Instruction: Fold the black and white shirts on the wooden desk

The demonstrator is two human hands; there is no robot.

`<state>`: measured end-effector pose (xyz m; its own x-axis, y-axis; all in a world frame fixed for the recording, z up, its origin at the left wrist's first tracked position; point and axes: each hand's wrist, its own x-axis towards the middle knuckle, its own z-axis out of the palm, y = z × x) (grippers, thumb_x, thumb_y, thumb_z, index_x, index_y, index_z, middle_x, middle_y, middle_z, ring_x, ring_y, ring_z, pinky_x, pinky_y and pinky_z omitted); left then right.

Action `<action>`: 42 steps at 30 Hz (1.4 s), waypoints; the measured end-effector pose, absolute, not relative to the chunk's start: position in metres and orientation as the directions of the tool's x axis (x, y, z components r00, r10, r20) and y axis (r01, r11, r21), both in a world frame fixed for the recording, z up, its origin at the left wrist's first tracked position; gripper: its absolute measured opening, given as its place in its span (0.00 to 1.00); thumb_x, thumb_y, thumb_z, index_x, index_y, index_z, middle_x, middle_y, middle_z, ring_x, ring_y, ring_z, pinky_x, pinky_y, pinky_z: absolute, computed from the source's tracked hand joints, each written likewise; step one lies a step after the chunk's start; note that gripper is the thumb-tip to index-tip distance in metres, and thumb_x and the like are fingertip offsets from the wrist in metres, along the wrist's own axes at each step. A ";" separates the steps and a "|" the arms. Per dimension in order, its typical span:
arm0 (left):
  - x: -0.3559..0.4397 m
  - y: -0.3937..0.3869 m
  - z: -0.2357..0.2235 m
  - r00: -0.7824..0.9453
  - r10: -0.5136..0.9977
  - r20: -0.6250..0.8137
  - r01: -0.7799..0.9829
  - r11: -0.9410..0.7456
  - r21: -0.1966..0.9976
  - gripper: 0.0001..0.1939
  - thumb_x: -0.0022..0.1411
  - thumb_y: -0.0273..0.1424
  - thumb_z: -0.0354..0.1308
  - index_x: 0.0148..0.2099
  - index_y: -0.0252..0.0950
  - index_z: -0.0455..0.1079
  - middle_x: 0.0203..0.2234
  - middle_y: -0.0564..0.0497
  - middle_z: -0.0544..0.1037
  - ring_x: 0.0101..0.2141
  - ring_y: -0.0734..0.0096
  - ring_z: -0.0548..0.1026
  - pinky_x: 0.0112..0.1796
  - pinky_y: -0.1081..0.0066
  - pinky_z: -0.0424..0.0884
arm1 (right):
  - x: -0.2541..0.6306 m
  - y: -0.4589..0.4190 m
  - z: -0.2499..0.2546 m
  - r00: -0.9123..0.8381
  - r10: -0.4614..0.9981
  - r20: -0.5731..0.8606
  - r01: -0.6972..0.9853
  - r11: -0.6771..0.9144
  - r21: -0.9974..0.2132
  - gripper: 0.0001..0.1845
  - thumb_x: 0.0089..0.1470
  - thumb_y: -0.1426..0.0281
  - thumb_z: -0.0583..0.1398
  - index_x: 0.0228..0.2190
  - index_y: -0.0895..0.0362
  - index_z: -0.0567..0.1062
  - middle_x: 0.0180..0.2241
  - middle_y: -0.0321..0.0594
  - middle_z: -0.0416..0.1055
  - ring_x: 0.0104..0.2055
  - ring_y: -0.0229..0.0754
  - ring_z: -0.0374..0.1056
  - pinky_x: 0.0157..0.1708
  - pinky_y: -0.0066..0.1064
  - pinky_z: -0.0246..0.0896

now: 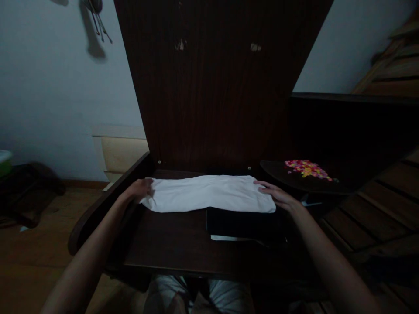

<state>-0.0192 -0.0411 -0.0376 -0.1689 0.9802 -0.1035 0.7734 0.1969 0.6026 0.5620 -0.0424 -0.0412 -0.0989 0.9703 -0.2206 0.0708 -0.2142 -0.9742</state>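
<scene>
A folded white cloth (209, 192) lies stretched out sideways across the dark desk in front of me, in a long flat strip. My left hand (141, 190) is closed on its left end, where the fabric bunches a little; those fingertips are partly hidden. At the opposite end my right hand (275, 194) grips the cloth's edge, its fingers reaching over the top. The cloth's right half overlaps a flat black object (242, 223), which has a white edge along its near side; its kind is too dark to make out.
The dark wooden desk (170, 248) has a raised side rail (108, 203) at left and a tall back panel (209, 96). A pile of small pink, red and yellow pieces (307, 169) lies on a rounded shelf at right. Wooden slats stand farther right.
</scene>
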 end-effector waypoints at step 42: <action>-0.016 -0.023 -0.072 -0.058 0.986 0.158 0.935 -0.002 0.355 0.12 0.52 0.27 0.54 0.36 0.33 0.78 0.54 0.38 0.73 0.55 0.47 0.70 0.54 0.58 0.65 | 0.547 0.013 -0.051 0.024 0.996 -0.082 0.399 -0.085 -0.913 0.38 0.42 0.79 0.63 0.57 0.55 0.68 0.57 0.47 0.69 0.55 0.46 0.68 0.52 0.33 0.65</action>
<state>-0.0156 -0.0229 -0.0718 -0.0578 0.9858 0.1580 0.9348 -0.0022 0.3552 0.5474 0.0131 -0.0510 0.0243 0.9963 -0.0820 0.3995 -0.0849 -0.9128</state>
